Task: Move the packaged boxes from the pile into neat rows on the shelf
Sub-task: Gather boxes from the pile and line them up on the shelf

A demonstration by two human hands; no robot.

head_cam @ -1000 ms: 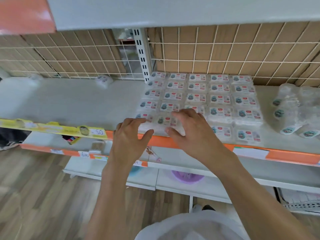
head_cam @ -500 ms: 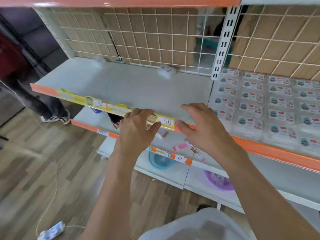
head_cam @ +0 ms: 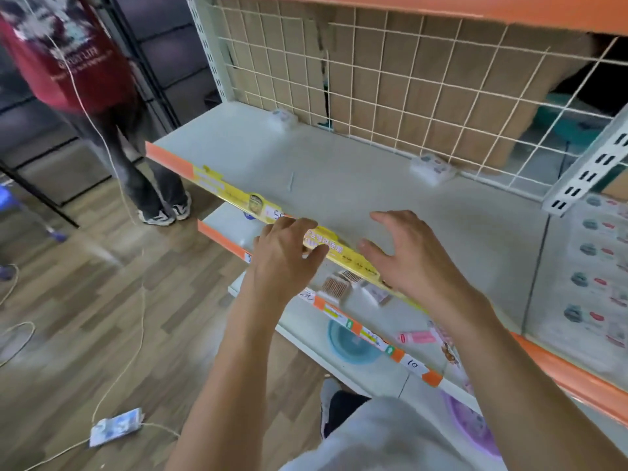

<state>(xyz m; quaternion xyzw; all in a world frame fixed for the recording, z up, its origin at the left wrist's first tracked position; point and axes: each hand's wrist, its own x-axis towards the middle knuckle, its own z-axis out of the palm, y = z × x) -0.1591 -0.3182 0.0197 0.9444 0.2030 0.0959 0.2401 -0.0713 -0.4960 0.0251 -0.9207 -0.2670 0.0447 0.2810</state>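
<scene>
From the head camera, we held both hands out in front of the shelf (head_cam: 356, 185) and neither held anything. Our left hand (head_cam: 285, 253) hung over the yellow price strip (head_cam: 343, 249) on the shelf's front edge, fingers loosely spread and slightly bent. Our right hand (head_cam: 407, 263) hovered just beside it over the bare shelf surface, fingers splayed wide. The packaged boxes (head_cam: 601, 266) lay in rows at the far right of the shelf, beyond the slotted upright (head_cam: 591, 168), blurred and well apart from both hands. Two single small boxes sat against the wire grid (head_cam: 407, 96) at the back: one (head_cam: 430, 166) near the upright, another (head_cam: 282, 117) further left. A bystander in a red shirt (head_cam: 64, 52) stood at the shelf's left end.
</scene>
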